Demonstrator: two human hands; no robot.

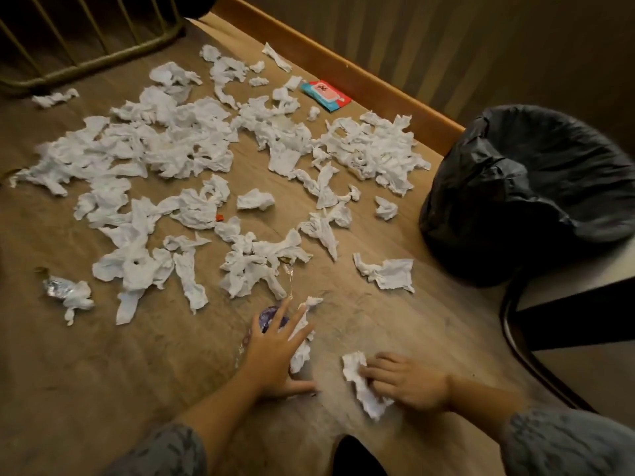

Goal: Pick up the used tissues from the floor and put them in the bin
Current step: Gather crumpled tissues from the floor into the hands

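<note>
I am gathering: right hand [409,381] fingers curling onto a tissue [360,383] on the floor [395,321]; left hand [275,352] lying flat, spread, gripping nothing. Next I am lifting toward the bin [529,190] (most tissues [178,146] remaining).

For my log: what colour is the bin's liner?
Black liner, clearest in the head view.
</note>
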